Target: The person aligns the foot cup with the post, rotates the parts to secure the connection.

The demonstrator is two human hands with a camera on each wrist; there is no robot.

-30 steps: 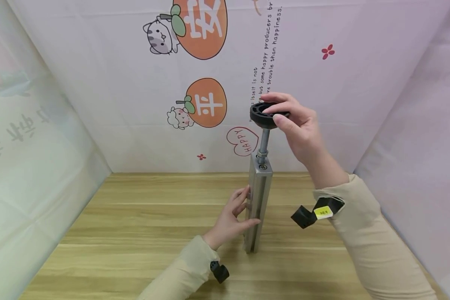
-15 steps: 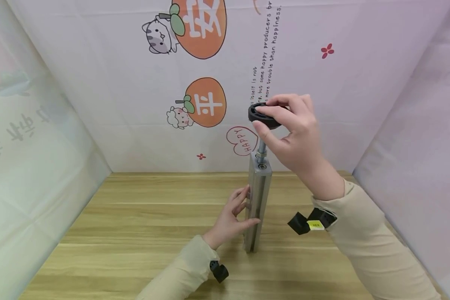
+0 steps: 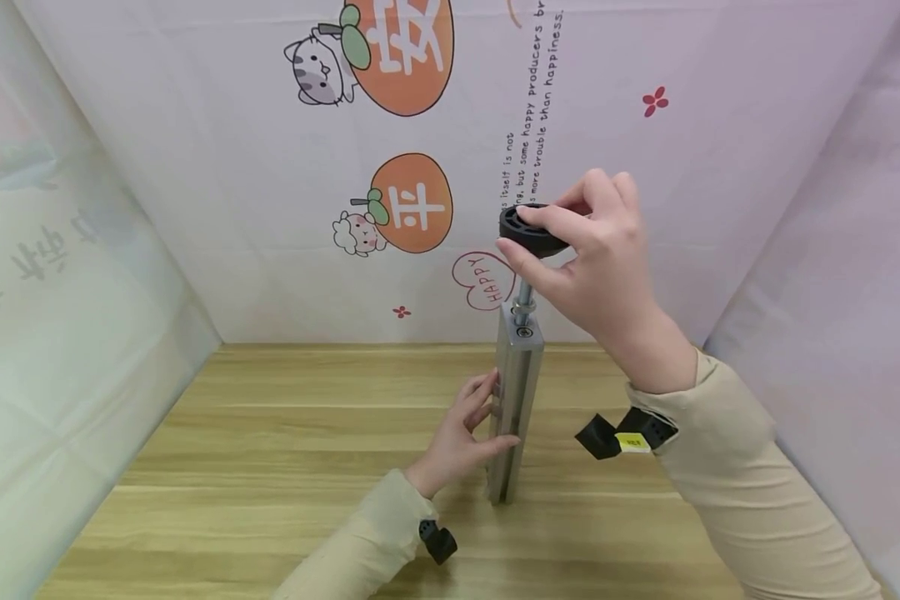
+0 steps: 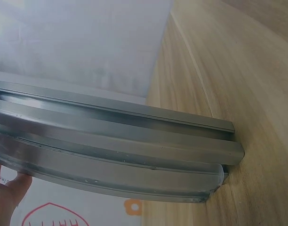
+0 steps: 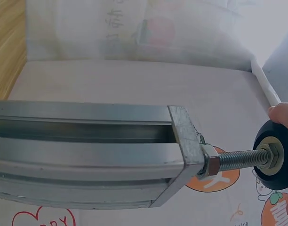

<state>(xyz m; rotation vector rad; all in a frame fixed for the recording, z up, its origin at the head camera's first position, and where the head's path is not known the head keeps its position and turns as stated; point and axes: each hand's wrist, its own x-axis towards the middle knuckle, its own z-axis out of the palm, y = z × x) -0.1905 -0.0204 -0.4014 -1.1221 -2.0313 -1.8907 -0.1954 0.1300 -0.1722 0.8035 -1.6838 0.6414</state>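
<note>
An aluminium extrusion profile stands upright on the table, its long slots showing in both wrist views. My left hand grips its lower half, thumb on the near face and fingers along the left side. A metal end plate caps the top. From that plate rises the threaded rod of a levelling foot, with a hex nut against the plate. The foot's round black base faces up, and my right hand pinches its rim between thumb and fingers.
Wood-grain tabletop lies under the profile. A white printed cloth hangs behind, and pale cloth sides close off left and right. Each wrist carries a small black camera on the sleeve.
My right hand has turned on the foot's rim, its thumb and fingers shifting leftward around it. My left hand and the profile hold their place.
</note>
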